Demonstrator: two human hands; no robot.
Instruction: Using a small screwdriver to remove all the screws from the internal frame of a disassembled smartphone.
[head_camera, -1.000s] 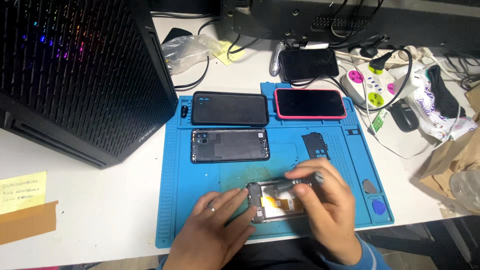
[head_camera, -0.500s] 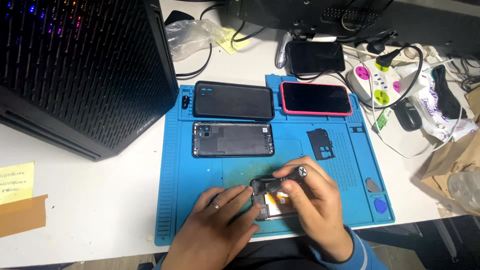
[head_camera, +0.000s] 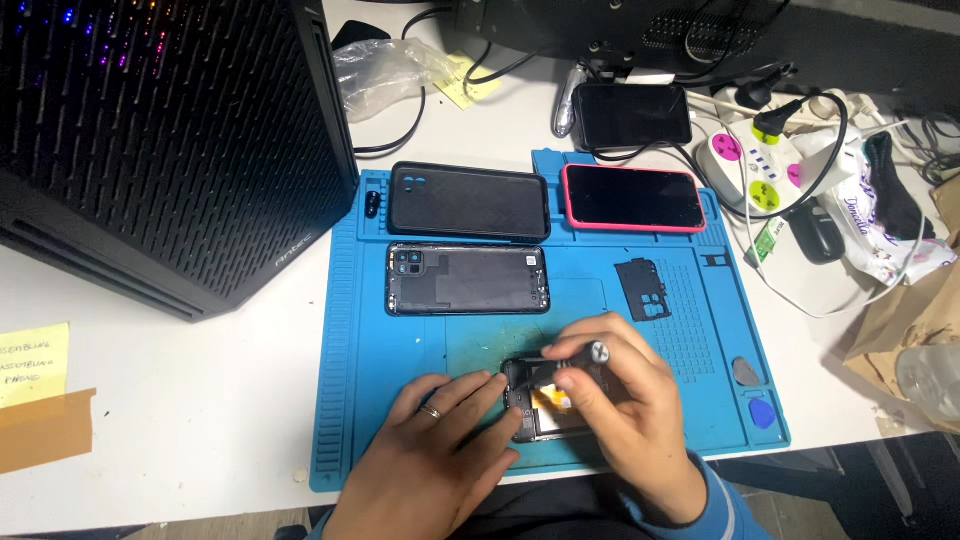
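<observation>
An opened phone (head_camera: 532, 398) lies at the near edge of the blue work mat (head_camera: 350, 330), its inner parts showing. My left hand (head_camera: 440, 450), with a ring on one finger, presses flat against the phone's left end. My right hand (head_camera: 625, 410) covers the phone's right half and grips a small screwdriver (head_camera: 575, 358), the black shaft angled down into the phone body. Most of the phone is hidden under my hands.
On the mat lie a black phone case (head_camera: 468, 200), a removed back cover (head_camera: 468, 279), a red-cased phone (head_camera: 632, 197), a black inner plate (head_camera: 641, 288) and picks (head_camera: 762, 412). A black computer tower (head_camera: 150, 130) stands left; a power strip (head_camera: 760, 165), cables and another phone (head_camera: 632, 115) sit behind.
My right hand has shifted a little left over the phone with the screwdriver. The view has drifted, otherwise the hands stay on the phone.
</observation>
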